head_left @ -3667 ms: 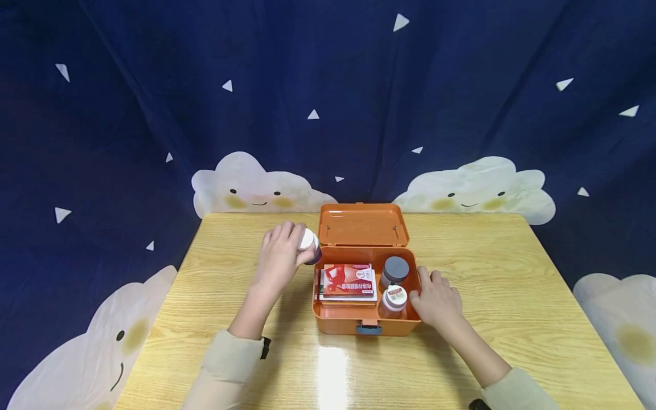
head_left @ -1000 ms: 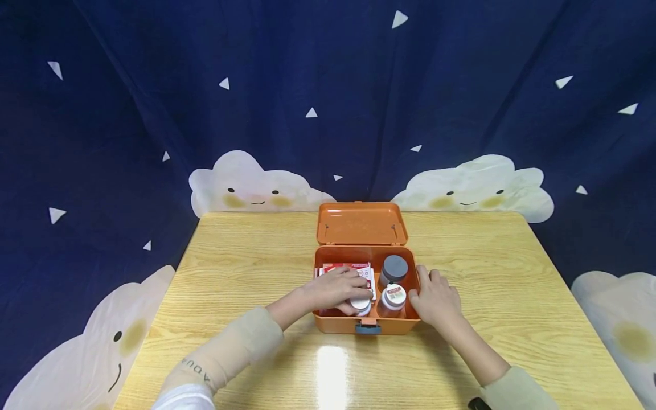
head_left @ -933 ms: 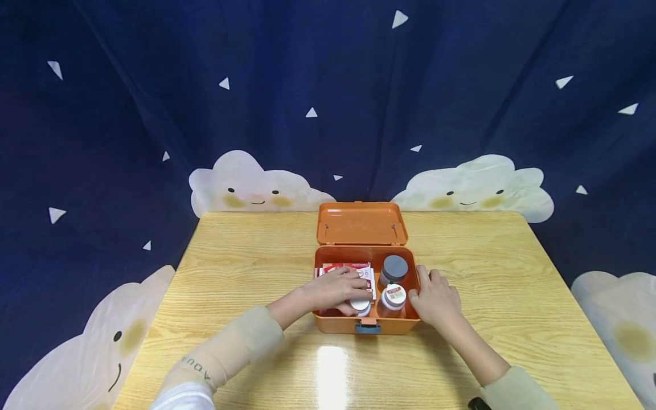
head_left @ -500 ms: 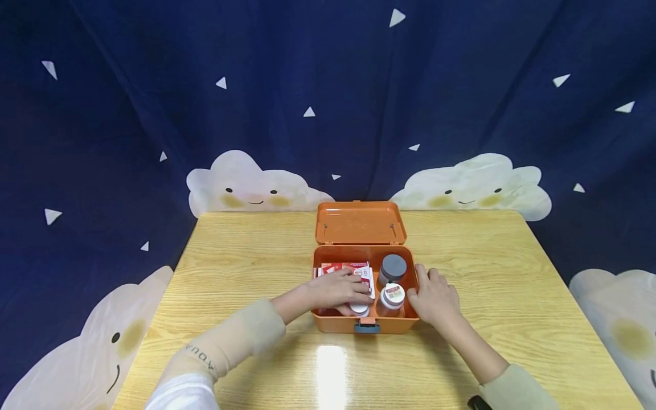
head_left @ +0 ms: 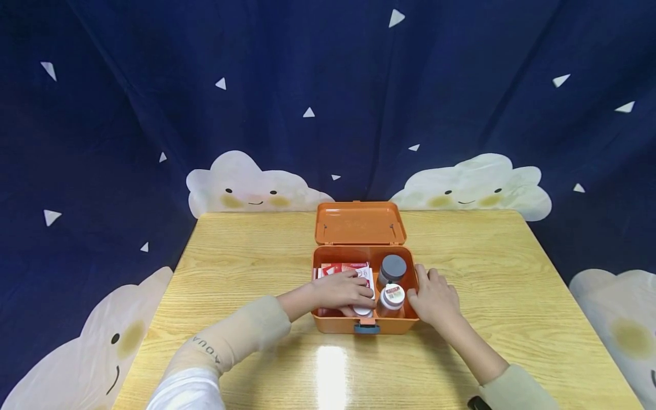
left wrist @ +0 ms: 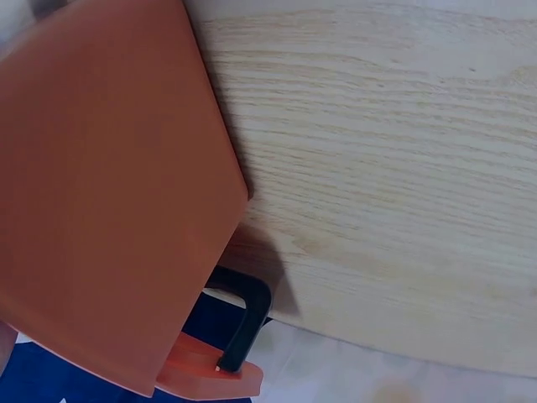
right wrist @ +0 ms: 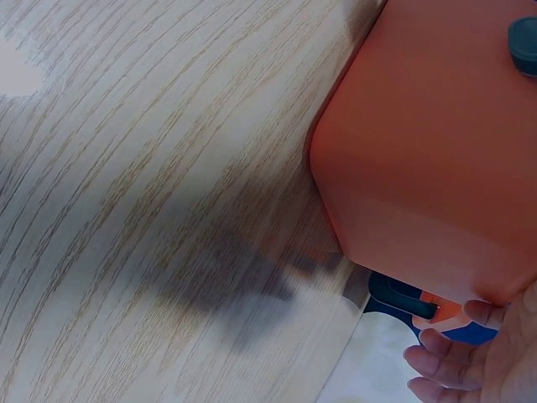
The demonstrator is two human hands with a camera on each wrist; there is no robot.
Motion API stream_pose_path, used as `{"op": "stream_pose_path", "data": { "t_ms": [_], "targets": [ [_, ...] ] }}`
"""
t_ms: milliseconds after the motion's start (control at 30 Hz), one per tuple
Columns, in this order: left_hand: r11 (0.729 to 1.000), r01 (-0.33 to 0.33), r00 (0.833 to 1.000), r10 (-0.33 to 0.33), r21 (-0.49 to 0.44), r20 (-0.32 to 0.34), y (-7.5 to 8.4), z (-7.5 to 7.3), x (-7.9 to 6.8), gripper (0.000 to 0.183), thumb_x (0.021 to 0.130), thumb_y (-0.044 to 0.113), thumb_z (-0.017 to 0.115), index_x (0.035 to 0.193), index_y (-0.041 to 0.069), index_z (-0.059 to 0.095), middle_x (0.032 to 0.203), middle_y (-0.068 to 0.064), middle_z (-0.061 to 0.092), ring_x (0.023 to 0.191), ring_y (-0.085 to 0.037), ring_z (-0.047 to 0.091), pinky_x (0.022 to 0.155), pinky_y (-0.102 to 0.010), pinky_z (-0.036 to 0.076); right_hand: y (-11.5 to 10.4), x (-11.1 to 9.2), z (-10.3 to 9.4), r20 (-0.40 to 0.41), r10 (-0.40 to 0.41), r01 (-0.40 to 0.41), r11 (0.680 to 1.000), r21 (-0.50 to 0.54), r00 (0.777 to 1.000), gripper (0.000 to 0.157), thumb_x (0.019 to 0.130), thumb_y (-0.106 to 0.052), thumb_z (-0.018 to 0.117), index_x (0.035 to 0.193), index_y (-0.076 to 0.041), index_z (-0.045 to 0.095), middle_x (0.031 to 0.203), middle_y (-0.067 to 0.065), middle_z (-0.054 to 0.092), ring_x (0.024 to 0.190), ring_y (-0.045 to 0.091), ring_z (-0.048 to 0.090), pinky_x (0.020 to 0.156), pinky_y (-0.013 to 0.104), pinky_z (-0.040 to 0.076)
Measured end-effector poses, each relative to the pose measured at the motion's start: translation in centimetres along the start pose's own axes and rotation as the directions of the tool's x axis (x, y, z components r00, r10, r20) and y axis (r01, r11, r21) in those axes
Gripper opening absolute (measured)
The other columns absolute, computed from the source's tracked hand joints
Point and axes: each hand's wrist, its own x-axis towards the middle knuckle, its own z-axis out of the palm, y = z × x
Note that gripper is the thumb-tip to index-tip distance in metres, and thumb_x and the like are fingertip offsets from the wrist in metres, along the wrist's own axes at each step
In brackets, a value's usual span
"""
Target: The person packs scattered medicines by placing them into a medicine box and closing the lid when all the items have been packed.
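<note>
An orange medicine box (head_left: 338,326) stands with its lid (head_left: 360,224) raised at the back. My left hand (head_left: 344,291) reaches inside and holds a white-capped pill bottle (head_left: 363,311) near the front wall; its body is mostly hidden. Under that hand lie red-and-white medicine boxes (head_left: 365,270), partly covered. To the right are a white-capped bottle (head_left: 392,296) and a grey-lidded jar (head_left: 393,266). My right hand (head_left: 437,297) grips the right wall, thumb over the rim. In the right wrist view, its fingers (right wrist: 445,369) curve beside the wall.
A dark blue latch (head_left: 367,328) sits on the box's front, and a dark handle (left wrist: 247,319) shows in the left wrist view. The wooden table (head_left: 246,250) extends around the box. Behind it hangs a navy curtain (head_left: 287,68) with clouds.
My left hand has carried the white-capped bottle from left of the box down into its front middle. Lately hand and bottle shifted slightly right. My right hand has stayed at the right wall.
</note>
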Motion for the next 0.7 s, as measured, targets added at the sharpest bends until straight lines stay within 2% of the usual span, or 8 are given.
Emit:
{"op": "stream_pose_path", "data": {
  "t_ms": [200,700],
  "targets": [
    [0.999,-0.013,1.000,0.014,0.040,-0.025,-0.11,0.09,0.16,0.046,0.085,0.056,0.046,0.124,0.032,0.055,0.115,0.014,0.054,0.106,-0.010,0.047,0.085,-0.030,0.040,0.01,-0.05,0.00,-0.007,-0.005,0.005,1.000,0.002,1.000,0.050,0.082,-0.023,0.048,0.127,-0.003,0.038,0.105,0.024,0.047,0.089,0.042,0.050,0.067,0.054,0.040],
    [0.999,0.005,1.000,-0.005,0.032,0.000,0.10,0.34,0.21,0.046,0.085,0.054,0.048,0.125,0.033,0.054,0.111,0.013,0.055,0.107,-0.010,0.047,0.084,-0.030,0.039,-0.01,0.03,-0.06,-0.009,-0.003,0.003,1.000,0.006,1.000,0.049,0.082,-0.023,0.048,0.126,-0.004,0.039,0.103,0.023,0.048,0.088,0.041,0.051,0.067,0.054,0.040]
  ]
}}
